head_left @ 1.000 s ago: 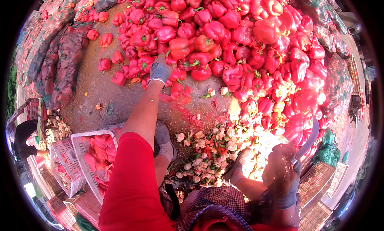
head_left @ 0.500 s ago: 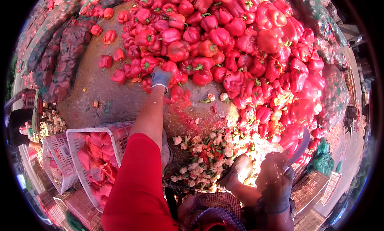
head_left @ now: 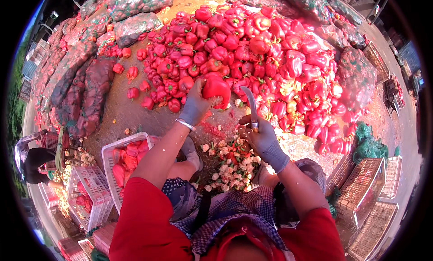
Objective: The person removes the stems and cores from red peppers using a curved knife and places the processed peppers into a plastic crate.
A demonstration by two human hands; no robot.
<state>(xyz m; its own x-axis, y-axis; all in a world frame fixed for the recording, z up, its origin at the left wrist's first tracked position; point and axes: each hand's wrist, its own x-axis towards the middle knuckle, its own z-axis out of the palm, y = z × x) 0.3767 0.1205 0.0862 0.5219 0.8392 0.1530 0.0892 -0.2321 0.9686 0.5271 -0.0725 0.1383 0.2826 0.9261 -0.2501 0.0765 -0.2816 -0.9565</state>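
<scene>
My left hand (head_left: 197,104), in a grey glove with bare fingertips, grips a red bell pepper (head_left: 217,90) in front of the pile. Its fingers wrap round the pepper's side. Just to the right, my right hand (head_left: 261,137), gloved the same way, is closed round the handle of a curved knife (head_left: 251,103). The blade points up and away from me, apart from the pepper. Beyond both hands rises a large heap of red bell peppers (head_left: 234,44). Cut pepper cores (head_left: 232,166) lie scattered on the ground between my feet.
Left of my knee stands a white plastic crate (head_left: 110,157) with cut red peppers; another crate (head_left: 97,207) is beside it. Filled mesh sacks (head_left: 85,94) line the left and back. Stacked crates (head_left: 361,188) and green netting (head_left: 370,143) are at right. Another person (head_left: 36,159) bends at far left.
My left hand has drawn back from the pile with a pepper in it. My right hand has come up with the knife from low right to the middle. The view has shifted.
</scene>
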